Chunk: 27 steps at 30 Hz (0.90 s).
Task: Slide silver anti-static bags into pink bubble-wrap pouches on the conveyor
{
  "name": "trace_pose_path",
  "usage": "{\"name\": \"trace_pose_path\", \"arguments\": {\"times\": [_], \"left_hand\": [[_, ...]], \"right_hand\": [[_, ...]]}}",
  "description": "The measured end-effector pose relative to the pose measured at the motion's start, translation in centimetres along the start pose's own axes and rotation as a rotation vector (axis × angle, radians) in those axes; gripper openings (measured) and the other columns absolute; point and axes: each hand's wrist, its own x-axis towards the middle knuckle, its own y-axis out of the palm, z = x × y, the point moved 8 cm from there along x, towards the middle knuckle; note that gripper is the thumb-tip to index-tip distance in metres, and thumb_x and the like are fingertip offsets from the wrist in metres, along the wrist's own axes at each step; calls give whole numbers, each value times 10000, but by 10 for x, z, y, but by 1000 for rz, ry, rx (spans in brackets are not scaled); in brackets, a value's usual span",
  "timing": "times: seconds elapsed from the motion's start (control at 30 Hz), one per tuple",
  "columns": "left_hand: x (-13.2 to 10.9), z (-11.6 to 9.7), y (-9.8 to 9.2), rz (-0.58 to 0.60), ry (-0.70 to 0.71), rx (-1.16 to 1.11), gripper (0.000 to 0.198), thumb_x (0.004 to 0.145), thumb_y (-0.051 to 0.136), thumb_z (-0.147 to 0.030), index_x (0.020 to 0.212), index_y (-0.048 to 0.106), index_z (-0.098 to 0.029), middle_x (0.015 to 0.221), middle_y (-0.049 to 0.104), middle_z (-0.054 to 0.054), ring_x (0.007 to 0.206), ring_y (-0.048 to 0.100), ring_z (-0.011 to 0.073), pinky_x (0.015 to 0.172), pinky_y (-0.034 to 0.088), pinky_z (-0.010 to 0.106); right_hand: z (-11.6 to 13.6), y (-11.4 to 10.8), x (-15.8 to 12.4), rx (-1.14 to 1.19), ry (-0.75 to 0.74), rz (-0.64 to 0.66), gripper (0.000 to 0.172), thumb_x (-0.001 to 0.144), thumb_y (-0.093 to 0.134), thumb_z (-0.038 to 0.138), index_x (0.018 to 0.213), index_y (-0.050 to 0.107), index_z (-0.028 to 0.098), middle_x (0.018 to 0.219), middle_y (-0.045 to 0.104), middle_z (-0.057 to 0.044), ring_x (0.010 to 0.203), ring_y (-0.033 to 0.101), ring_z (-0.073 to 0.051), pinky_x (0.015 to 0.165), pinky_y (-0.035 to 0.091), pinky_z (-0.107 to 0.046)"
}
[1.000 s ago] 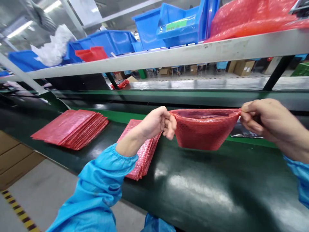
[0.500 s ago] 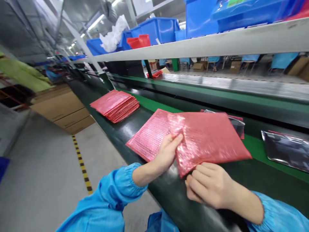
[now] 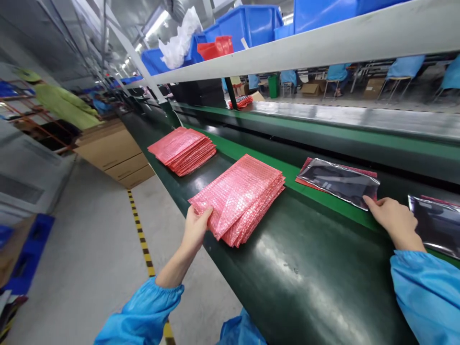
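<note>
At the near corner of a stack of pink bubble bags [image 3: 244,191], my left hand [image 3: 196,225] pinches the edge of the top bag. Off to the right, my right hand [image 3: 393,218] has its fingers closed on the right end of a dark shiny flat pouch [image 3: 338,179]. That pouch lies over a pink bubble sheet or bag [image 3: 305,167], which shows along its back and left edges. A second dark pouch [image 3: 438,225] lies beyond my right wrist, with pink showing behind it.
Another stack of pink bubble bags [image 3: 183,148] sits farther along the dark green conveyor belt [image 3: 316,268]. Above runs a white shelf rail [image 3: 273,55] with blue bins [image 3: 247,24]. Cardboard boxes [image 3: 115,148] stand on the floor at left, near a person in a yellow-green garment [image 3: 64,105].
The pink bag I was holding in both hands now lies on the nearer stack. My left hand has moved left to the stack's corner; my right hand has moved right to the dark pouch.
</note>
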Motion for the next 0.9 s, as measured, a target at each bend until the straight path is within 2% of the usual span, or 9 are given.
{"name": "trace_pose_path", "arguments": {"times": [0.1,0.17,0.23,0.33,0.43,0.53,0.6,0.73,0.9], "left_hand": [[-10,-4,-9,-22,-11,201,1010,659,879,-394,1507,387,-152,780,739,4,548,656,164,494,492,233],[-23,-9,-6,29,9,283,1160,694,855,-424,1603,195,-136,581,623,-97,406,541,132,436,405,208],[-42,-21,-1,53,136,332,1028,737,827,-410,1578,294,-151,487,493,-150,378,453,98,447,356,189],[-79,-33,21,135,341,389,498,784,795,-353,1241,666,-203,462,447,-125,405,383,76,480,332,200],[-113,-15,80,467,277,347,182,827,767,-379,886,750,-208,508,571,-44,421,440,89,486,348,236],[-140,26,160,827,-114,169,277,863,771,-421,1007,743,-187,592,654,2,524,599,144,562,451,256],[-142,50,203,801,-378,-23,336,866,787,-438,1061,721,-173,813,733,61,723,701,202,649,533,294],[-137,82,271,811,-495,-73,389,987,664,-409,1293,626,-171,1268,659,103,1073,677,235,902,601,438],[-133,111,302,746,-610,-138,290,981,590,-413,1005,681,-139,953,744,101,832,720,203,784,598,356]], "right_hand": [[7,9,15,93,-2,8,595,923,558,680,960,765,123,1049,674,-298,1029,650,-456,785,441,-489],[18,14,25,152,-41,14,525,877,649,652,699,700,161,877,663,-258,944,655,-430,773,446,-489],[28,19,31,220,-74,26,479,838,729,554,542,606,198,693,607,-180,839,647,-386,762,447,-475],[38,28,31,368,-88,73,418,841,712,378,483,577,211,542,550,-107,663,601,-294,709,446,-420],[53,37,15,600,-119,143,365,860,642,316,518,598,196,544,604,-89,548,558,-200,609,442,-330],[70,39,-12,830,-138,167,336,852,630,352,563,604,182,570,634,-82,491,537,-149,513,415,-269],[74,38,-33,934,-129,164,376,838,642,410,544,585,183,542,616,-87,458,517,-138,466,391,-258],[54,36,-83,1052,-120,180,512,793,682,592,499,567,189,491,582,-91,417,486,-133,434,379,-260],[-2,46,-147,1073,-135,178,651,796,661,751,464,498,215,448,526,-49,433,494,-144,479,408,-270]]}}
